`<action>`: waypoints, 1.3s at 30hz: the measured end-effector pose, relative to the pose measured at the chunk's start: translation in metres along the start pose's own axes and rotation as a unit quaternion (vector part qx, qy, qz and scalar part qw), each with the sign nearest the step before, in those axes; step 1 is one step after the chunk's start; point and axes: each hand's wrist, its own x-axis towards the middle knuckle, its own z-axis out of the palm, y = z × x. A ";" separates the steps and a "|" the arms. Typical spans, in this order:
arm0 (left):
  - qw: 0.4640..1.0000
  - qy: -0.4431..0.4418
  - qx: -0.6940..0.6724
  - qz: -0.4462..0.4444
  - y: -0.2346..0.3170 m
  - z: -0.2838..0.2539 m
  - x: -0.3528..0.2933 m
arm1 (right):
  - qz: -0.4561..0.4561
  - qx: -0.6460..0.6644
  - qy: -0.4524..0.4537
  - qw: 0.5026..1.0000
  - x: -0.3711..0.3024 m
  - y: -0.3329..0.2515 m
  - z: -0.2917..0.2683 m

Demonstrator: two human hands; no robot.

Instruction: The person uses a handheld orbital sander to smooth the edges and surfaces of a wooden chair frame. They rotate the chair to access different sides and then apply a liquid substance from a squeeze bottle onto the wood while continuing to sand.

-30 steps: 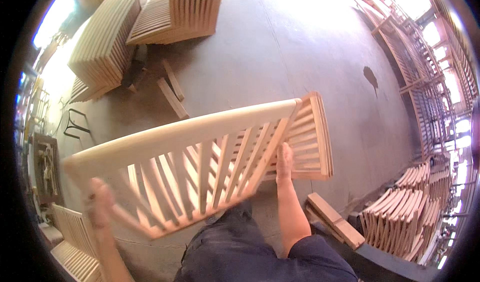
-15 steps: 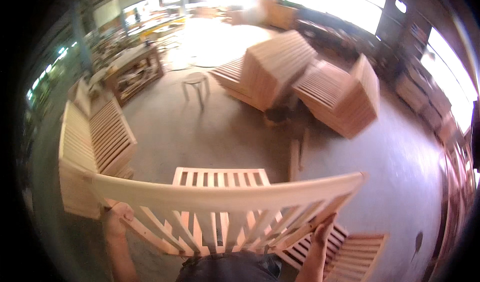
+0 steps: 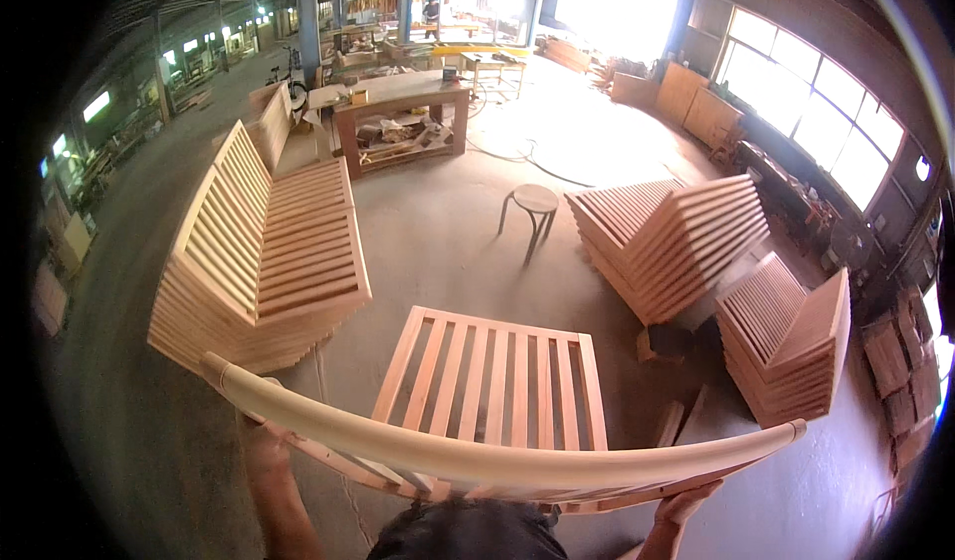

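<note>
I carry a slatted wooden bench frame (image 3: 492,451) in front of my body, its long curved top rail running across the view and its slatted seat panel (image 3: 487,371) pointing away from me. My left hand (image 3: 264,439) is closed round the frame's left side just under the rail. On the right side, below the other end of the rail, my right hand (image 3: 688,503) grips the frame, its fingers partly hidden by the wood. The slats of the back are mostly concealed behind the rail.
Nested slatted bench frames (image 3: 264,252) stand stacked close at left. Two more stacks, a larger one (image 3: 676,242) and a smaller one (image 3: 786,341), are at right. A round stool (image 3: 535,199) stands ahead, and a workbench (image 3: 398,93) with scraps lies farther back.
My view has swung left, so the stacks and stool sit farther right. The bench frame has tipped: its seat shows more and its back slats less. Both hands keep their hold.
</note>
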 end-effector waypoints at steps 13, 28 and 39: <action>0.993 0.110 -0.050 0.010 -0.080 0.102 0.330 | 0.010 0.042 -0.100 0.994 0.203 0.129 0.399; 0.993 0.056 -0.097 0.031 -0.197 0.145 0.789 | -0.031 0.055 -0.193 0.979 0.356 0.258 0.876; 0.994 -0.062 -0.048 0.075 -0.265 0.214 1.133 | -0.005 0.080 -0.223 0.972 0.452 0.411 1.180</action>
